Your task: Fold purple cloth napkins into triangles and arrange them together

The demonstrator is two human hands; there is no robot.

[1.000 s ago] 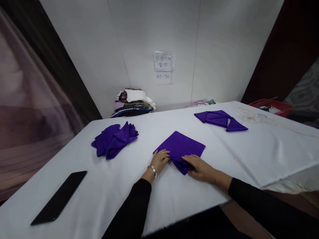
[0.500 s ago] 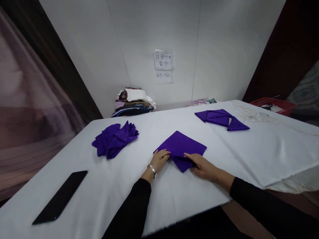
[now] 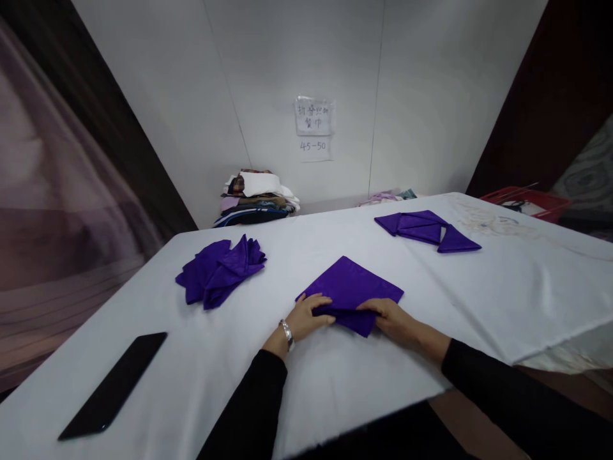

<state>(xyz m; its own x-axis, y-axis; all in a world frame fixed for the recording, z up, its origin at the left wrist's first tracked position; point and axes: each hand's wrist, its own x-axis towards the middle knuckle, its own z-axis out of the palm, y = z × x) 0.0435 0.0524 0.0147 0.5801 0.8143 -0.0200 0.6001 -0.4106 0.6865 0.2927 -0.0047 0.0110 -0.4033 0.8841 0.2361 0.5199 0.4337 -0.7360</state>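
Observation:
A purple cloth napkin (image 3: 352, 281), folded into a diamond, lies on the white-covered table in front of me. My left hand (image 3: 306, 315), with a silver bracelet at the wrist, holds the napkin's near left edge, fingers over the cloth and thumb at the near side. At the near right, my right hand (image 3: 390, 319) grips the fold, its thumb partly hidden by the cloth. Between the hands a lower flap sticks out toward me under the folded edge.
Several loose purple napkins (image 3: 215, 271) lie heaped at left. Folded purple napkins (image 3: 421, 227) rest at the back right. A black flat phone-like object (image 3: 115, 383) is at the front left. Stacked clothes (image 3: 258, 198) and a red basket (image 3: 550, 204) stand beyond the white tablecloth (image 3: 479, 300).
My left hand has moved slightly back toward me, its thumb now apart from the fingers. The napkin's lower flap has shifted right and is tucked further under the edge.

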